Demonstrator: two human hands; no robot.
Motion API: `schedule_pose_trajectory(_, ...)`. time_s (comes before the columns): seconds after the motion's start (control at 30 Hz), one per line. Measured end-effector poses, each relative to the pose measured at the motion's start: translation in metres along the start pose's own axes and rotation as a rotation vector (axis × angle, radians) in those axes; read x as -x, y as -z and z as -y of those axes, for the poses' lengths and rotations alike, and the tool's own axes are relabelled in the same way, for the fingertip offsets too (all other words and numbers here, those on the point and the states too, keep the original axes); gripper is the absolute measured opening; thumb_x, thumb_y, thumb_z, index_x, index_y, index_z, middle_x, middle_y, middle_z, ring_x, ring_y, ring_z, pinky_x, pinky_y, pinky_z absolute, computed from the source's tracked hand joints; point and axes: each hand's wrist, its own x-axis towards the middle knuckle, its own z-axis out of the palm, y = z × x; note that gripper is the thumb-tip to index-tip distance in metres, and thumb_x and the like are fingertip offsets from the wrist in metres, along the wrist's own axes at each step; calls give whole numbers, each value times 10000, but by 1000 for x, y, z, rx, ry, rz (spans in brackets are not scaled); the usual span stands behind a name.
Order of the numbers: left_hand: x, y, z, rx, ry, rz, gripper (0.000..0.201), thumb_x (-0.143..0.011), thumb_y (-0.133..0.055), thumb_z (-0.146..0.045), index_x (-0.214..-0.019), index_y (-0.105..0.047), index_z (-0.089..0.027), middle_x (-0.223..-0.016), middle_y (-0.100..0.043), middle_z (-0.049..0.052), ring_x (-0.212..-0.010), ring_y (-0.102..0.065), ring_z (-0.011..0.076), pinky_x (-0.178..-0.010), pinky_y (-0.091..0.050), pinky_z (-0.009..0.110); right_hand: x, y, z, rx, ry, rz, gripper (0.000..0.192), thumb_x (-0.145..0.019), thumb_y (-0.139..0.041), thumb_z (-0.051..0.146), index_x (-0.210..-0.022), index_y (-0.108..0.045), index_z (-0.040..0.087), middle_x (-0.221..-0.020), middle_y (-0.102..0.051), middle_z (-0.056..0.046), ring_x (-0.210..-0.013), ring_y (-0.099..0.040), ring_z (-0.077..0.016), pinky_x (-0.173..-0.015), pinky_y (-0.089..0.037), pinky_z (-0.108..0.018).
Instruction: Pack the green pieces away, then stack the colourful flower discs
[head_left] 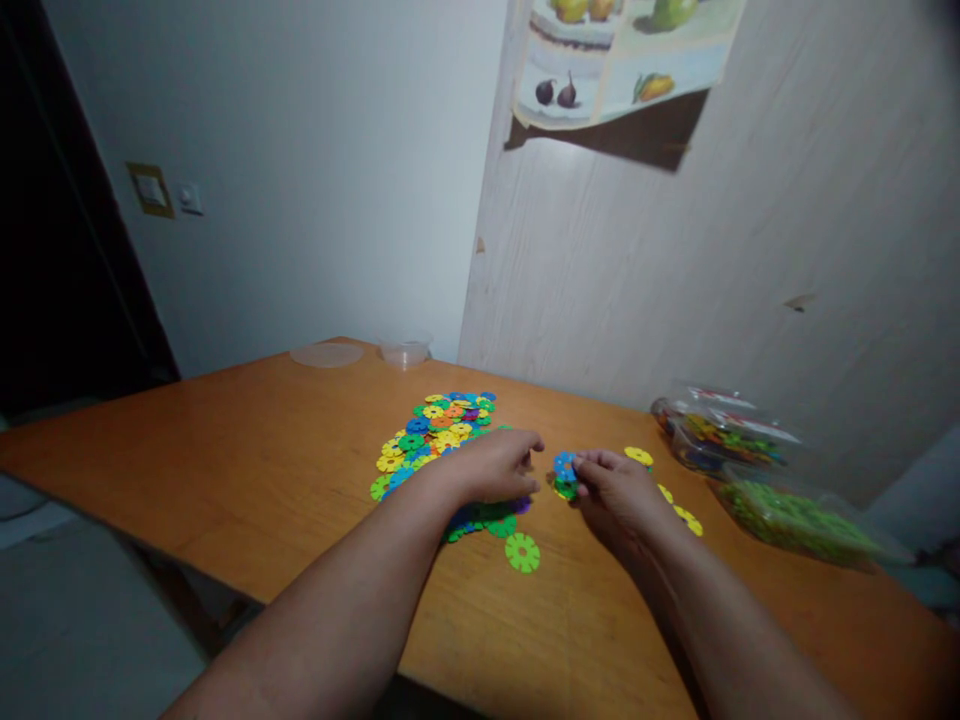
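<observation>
A loose pile of colourful notched plastic discs [442, 438], in yellow, green, blue, orange and purple, lies on the wooden table. At the pile's right side is my left hand [499, 465], its thumb and fingers apart with nothing seen between them. My right hand [619, 485] pinches a blue notched disc [565, 465] between thumb and fingers. Just below that disc a green notched disc [565, 490] shows; whether the two are joined I cannot tell. One light green disc [522, 552] lies apart, nearer the front edge.
Several yellow discs [688, 520] lie right of my right hand. Clear boxes of coloured pieces [731, 440] and a clear pack of green pieces [802, 520] stand at the right. A clear round tub [405, 350] and a flat lid [327, 354] sit by the wall [315, 180].
</observation>
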Motion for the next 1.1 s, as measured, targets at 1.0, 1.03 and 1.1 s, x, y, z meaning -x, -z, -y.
schedule_pose_trajectory(1.0,10,30,29,-223,222,163,199,-713,-637,-310,-872,-675,-198,-867,-701,39,-749,-604,188,-614,-418,268,52,-26,25,698,132,550,268,-677,-753,252,-860,-559,226,-763,-560,38,-679,-473,-130,-545,-333,-224)
schedule_pose_trajectory(1.03,10,30,28,-244,225,178,235,-696,-663,-350,-877,-680,-201,-876,-700,42,-755,-602,193,-631,-429,274,52,-27,23,677,130,534,268,-669,-751,240,-851,-555,225,-757,-558,39,-673,-470,-127,-541,-331,-222)
schedule_pose_trajectory(1.1,12,31,25,-283,239,187,302,-658,-703,-396,-893,-689,-207,-911,-701,52,-779,-604,205,-659,-446,286,49,-27,19,610,109,508,241,-668,-732,223,-820,-546,222,-723,-545,45,-641,-459,-118,-520,-321,-219)
